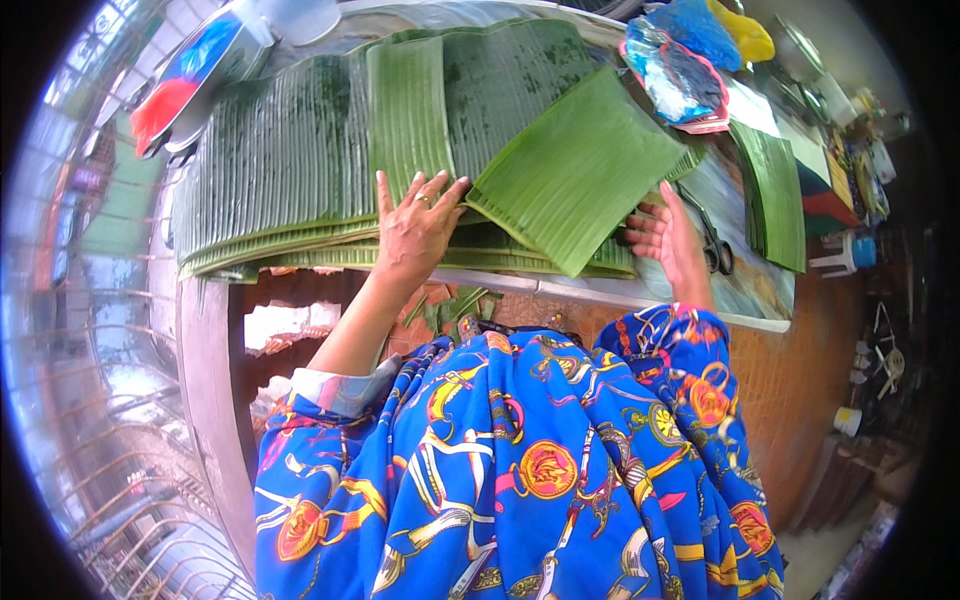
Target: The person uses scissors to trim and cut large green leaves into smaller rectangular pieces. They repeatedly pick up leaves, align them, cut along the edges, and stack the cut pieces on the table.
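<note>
A wide stack of banana leaves (pixel 290 150) lies across the table. On it rest a lighter green leaf strip (pixel 408 100) and a squarish cut leaf piece (pixel 580 165), turned at an angle. My left hand (pixel 415 225) lies with fingers spread over the lower end of the strip, its fingertips close to the left corner of the cut piece. Beside that piece's right edge, my right hand (pixel 668 235) is held with thumb and fingers apart, and nothing shows between them. Black-handled scissors (pixel 716 245) lie just right of this hand, their blades partly hidden.
A smaller pile of leaf pieces (pixel 770 200) lies at the table's right end. Plastic bags (pixel 680 70) sit at the back right, and a metal tray (pixel 215 85) with red and blue bags at the back left. Leaf scraps (pixel 455 305) are on the tiled floor.
</note>
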`<state>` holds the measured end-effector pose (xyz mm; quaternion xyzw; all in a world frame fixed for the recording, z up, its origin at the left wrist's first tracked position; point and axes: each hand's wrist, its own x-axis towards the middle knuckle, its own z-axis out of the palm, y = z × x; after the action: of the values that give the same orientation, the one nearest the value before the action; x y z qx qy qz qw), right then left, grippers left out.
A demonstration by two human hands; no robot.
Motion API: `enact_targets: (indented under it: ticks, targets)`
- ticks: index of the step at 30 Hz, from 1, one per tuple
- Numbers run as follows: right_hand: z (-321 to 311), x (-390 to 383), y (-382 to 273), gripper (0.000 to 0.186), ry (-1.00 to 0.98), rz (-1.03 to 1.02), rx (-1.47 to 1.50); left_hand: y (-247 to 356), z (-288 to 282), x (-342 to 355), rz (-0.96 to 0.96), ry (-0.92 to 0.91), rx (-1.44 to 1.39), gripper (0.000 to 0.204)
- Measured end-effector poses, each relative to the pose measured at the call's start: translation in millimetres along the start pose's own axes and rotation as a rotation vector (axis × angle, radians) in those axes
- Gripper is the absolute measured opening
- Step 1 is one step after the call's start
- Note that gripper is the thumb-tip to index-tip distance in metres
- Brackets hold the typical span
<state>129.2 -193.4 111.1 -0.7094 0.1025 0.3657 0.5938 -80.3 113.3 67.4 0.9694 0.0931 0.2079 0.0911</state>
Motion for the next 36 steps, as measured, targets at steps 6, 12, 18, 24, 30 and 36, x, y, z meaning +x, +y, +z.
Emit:
enact_targets:
  ticks: [6,12,18,24,30,36]
  targets:
    - [-1,48,0,0.068,0.164,-0.099,-0.18,0,10,-2,0.001,0.059,-0.034,0.044]
    - [19,50,-34,0.077,0.073,-0.021,-0.091,-2,13,-7,-0.016,0.092,-0.029,0.044]
    - [36,68,-54,0.079,0.223,-0.153,-0.46,-4,18,-11,-0.012,0.109,-0.029,0.044]
    - [49,86,-57,0.059,0.092,-0.183,-0.036,-7,21,-12,0.0,0.128,-0.041,0.039]
    - [58,101,-54,0.041,-0.164,-0.182,0.273,-8,22,-13,-0.002,0.141,-0.048,0.037]
    - [69,77,-27,0.036,0.268,-0.41,0.275,-5,20,-11,-0.048,0.088,-0.017,0.037]
